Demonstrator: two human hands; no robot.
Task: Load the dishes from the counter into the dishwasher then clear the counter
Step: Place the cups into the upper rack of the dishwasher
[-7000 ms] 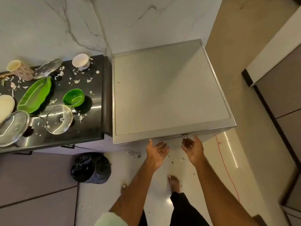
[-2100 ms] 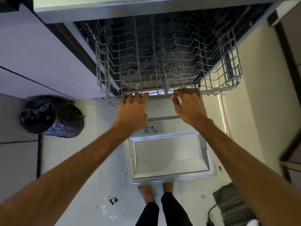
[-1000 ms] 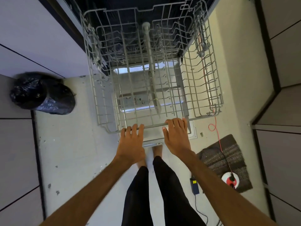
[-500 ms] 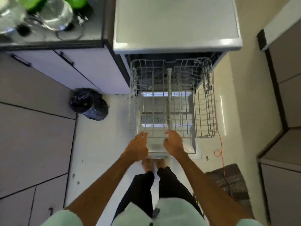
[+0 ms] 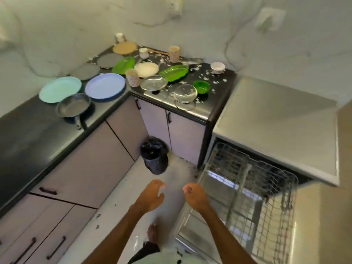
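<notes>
The dishwasher (image 5: 276, 119) stands open at the right with its wire rack (image 5: 247, 189) pulled out and bare. My left hand (image 5: 151, 197) and my right hand (image 5: 194, 196) hang over the floor left of the rack, fingers loosely curled, holding nothing. On the black counter (image 5: 28, 134) lie a teal plate (image 5: 60, 89), a blue plate (image 5: 104, 87), a frying pan (image 5: 73, 107), green leaf-shaped dishes (image 5: 174, 72), a small green bowl (image 5: 202, 87), glass lids (image 5: 185, 93), a cream plate (image 5: 146, 69) and patterned cups (image 5: 132, 77).
A bin lined with a black bag (image 5: 155, 157) stands on the floor by the cabinet corner. White scraps litter the counter near a white cup (image 5: 217, 67) and the floor. Cabinet doors (image 5: 89, 168) run below the counter. My foot (image 5: 152, 233) is on the floor.
Both hands have let go of the rack's front edge and drawn back to the left. The view has swung up and left, bringing the counter and its dishes into sight.
</notes>
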